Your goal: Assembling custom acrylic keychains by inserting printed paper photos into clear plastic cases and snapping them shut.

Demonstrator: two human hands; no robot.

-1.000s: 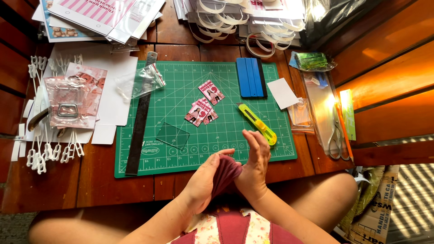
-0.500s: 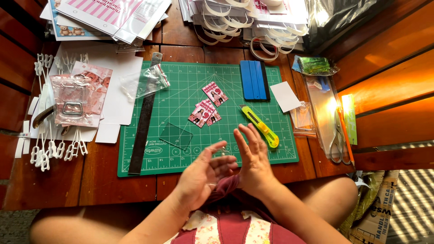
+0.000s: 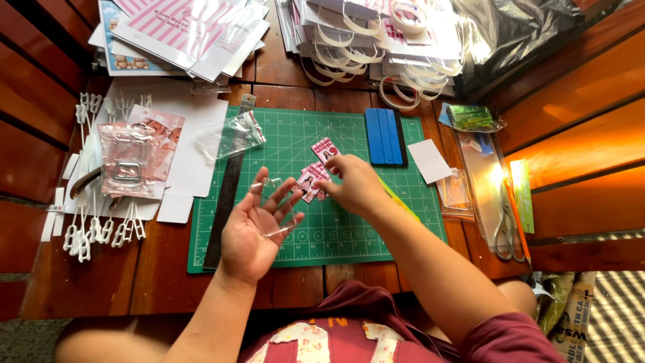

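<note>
My left hand (image 3: pixel 259 228) is held palm up with fingers spread over the green cutting mat (image 3: pixel 349 232), just above a small clear plastic piece (image 3: pixel 285 230) whose edges show around the fingers. My right hand (image 3: pixel 355 185) reaches across the mat, and its fingertips pinch a small stack of pink photo cards (image 3: pixel 310 181). One more pink card (image 3: pixel 325 149) lies just beyond them. A yellow utility knife (image 3: pixel 398 199) is mostly hidden under my right forearm.
A black ruler (image 3: pixel 225 202) lies along the mat's left side, with a blue squeegee (image 3: pixel 384 136) and a white card (image 3: pixel 430 161) at its far right. Clear bags, white plastic clips (image 3: pixel 87 228) and paper stacks surround the mat. Scissors (image 3: pixel 504 228) lie at the right.
Both hands rose from my lap onto the mat. The left opened palm up over the clear piece, and the right reached forward to the pink cards.
</note>
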